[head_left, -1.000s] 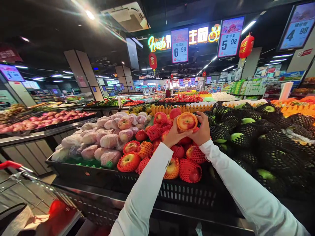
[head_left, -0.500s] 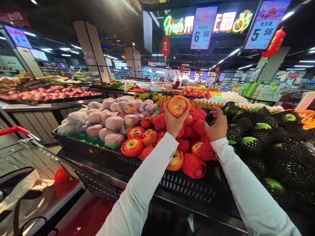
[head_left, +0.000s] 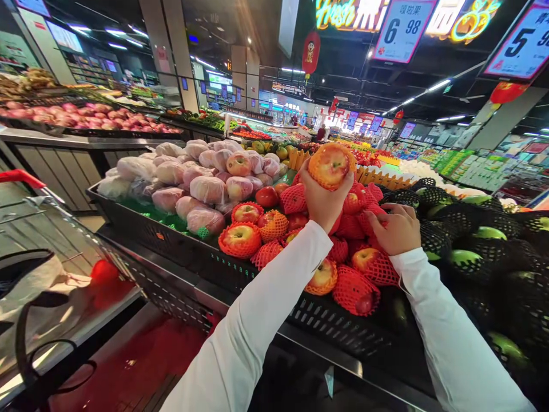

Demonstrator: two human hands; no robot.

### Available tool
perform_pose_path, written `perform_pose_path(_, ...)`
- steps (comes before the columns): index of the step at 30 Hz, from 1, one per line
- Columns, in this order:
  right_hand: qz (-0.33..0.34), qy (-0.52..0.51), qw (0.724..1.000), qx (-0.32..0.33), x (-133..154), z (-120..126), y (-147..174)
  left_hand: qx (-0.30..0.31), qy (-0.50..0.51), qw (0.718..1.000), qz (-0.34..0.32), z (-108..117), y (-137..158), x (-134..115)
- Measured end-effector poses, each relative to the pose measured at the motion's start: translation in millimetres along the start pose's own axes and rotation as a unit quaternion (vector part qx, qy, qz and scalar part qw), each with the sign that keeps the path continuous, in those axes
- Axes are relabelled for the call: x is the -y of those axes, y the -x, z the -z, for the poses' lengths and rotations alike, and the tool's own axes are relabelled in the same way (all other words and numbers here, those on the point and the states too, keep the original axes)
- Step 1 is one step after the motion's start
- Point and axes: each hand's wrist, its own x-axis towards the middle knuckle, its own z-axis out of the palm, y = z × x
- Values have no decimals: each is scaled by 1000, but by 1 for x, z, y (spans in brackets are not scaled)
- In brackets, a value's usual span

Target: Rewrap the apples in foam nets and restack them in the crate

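My left hand (head_left: pixel 326 197) is wrapped round an apple (head_left: pixel 331 165) in an orange foam net and holds it up above the heap, its top facing me. To the right, my right hand (head_left: pixel 398 228) is closed, with thumb and forefinger pinching the edge of a red foam net (head_left: pixel 372 201) on the heap. Whether fruit sits in that net I cannot tell. Below both hands lie several apples in red and orange nets, among them a red-netted apple (head_left: pixel 357 290) at the front and a yellow-red apple (head_left: pixel 239 239) at the left.
Film-wrapped fruit (head_left: pixel 210 189) fills the left of the black crate (head_left: pixel 171 252). Green melons in black nets (head_left: pixel 465 257) are piled at the right. A shopping cart (head_left: pixel 64 234) with a bag (head_left: pixel 43 309) stands at the left. Price signs (head_left: pixel 403 31) hang overhead.
My right hand has gone from open fingers in the air to a pinch on the red net, slightly lower. My left hand still holds the apple. The camera view has shifted and tilted.
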Motion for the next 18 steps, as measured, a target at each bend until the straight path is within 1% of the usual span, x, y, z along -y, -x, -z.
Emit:
perform_pose_path(4,-5,9,1000,11,-1,0,1,5,2,999,-39,2,1,-2)
perform_pose_path(6,-16,6,1000,3,-2,1,0,8,1,998,-56,3,1,-4)
perform_pose_path(9,-53,17,998,-10,-3,1,-2,48,-10,998,-46,5,3,-6)
perform_pose_path(10,-64,25,998,2,-3,0,-2,68,-18,997,-37,6,4,-5)
perform_pose_path(11,-74,33,996,29,-3,0,-2,87,-25,995,-31,6,5,-5)
perform_pose_path(14,-97,53,984,141,-3,-2,-3,133,-43,990,-34,6,10,-3)
perform_pose_path(15,-102,56,979,167,-3,-1,-4,142,-50,988,-39,6,11,-3)
perform_pose_path(16,-105,58,976,184,-3,-1,-4,147,-59,986,-44,6,13,-4)
perform_pose_path(18,-105,56,974,193,-1,2,-5,146,-82,985,-51,7,15,-6)
